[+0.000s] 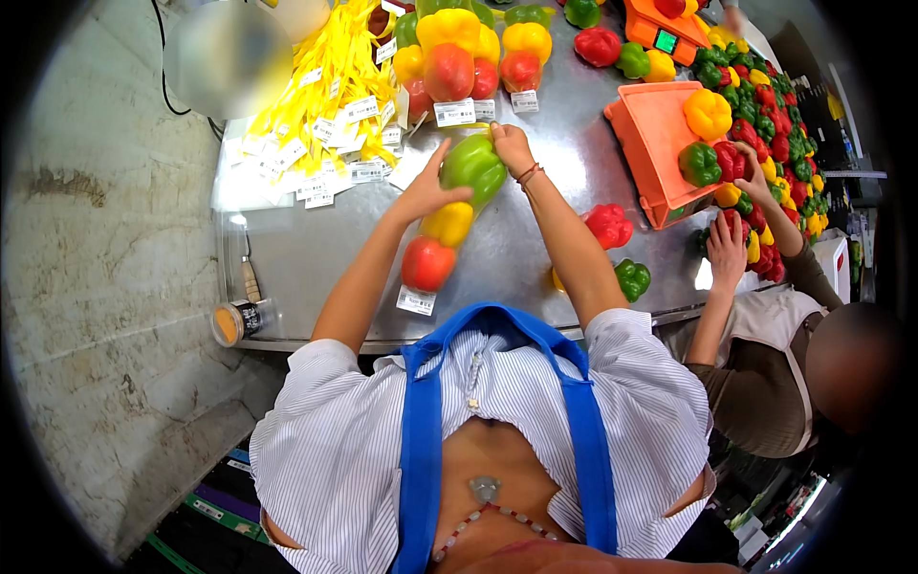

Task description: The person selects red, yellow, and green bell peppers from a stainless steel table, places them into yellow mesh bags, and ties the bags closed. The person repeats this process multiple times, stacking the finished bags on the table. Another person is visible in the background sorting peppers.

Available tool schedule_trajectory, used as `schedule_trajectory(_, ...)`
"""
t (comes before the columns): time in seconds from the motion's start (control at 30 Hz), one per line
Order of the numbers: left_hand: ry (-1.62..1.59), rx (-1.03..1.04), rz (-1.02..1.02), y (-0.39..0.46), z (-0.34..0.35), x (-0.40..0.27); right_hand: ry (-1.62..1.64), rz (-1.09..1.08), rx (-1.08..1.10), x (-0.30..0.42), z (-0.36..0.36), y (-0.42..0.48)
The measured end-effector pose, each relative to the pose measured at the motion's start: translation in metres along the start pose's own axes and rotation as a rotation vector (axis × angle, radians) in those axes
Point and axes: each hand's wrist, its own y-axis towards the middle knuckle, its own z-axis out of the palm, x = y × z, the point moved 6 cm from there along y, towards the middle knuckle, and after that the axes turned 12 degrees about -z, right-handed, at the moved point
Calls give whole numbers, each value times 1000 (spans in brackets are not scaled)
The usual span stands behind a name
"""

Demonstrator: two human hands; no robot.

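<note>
A clear plastic sleeve of bell peppers lies on the steel table before me, with a green pepper (473, 168) at the top, a yellow pepper (447, 224) in the middle and a red pepper (427, 263) at the bottom. A printed white label (416, 300) hangs at the red end. My left hand (432, 185) cups the left side of the green pepper, thumb near its lower edge. At the sleeve's upper end, my right hand (513, 149) pinches the gathered plastic beside a strip of yellow tape (470, 126).
Yellow strips with white labels (344, 86) are heaped at the back left. Packed pepper sleeves (449, 72) stand behind my hands. Rightward, a co-worker's hands (728, 247) handle peppers near an orange tray (652, 154) and a large pepper pile (774, 129). A jar (235, 322) lies at the left edge.
</note>
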Motion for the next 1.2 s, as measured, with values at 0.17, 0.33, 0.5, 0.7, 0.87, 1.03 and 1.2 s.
schedule_trajectory(0.17,17,63,-16,37,3,-11,-64,-53,-71,1,1,1)
schedule_trajectory(0.33,-34,50,-47,32,3,-3,35,-23,-157,-20,11,2)
schedule_trajectory(0.5,-68,55,-130,30,0,10,128,23,-95,-17,20,-1)
schedule_trajectory(0.7,-102,-3,-266,-12,-9,45,348,100,-20,-26,20,-2)
schedule_trajectory(0.87,-244,29,-342,-62,-18,58,411,191,-179,-32,-10,-50)
schedule_trajectory(1.03,-128,-36,-90,-46,8,40,544,538,-160,7,21,-142)
schedule_trajectory(1.2,-246,-18,-3,-46,15,24,746,301,108,65,47,-147)
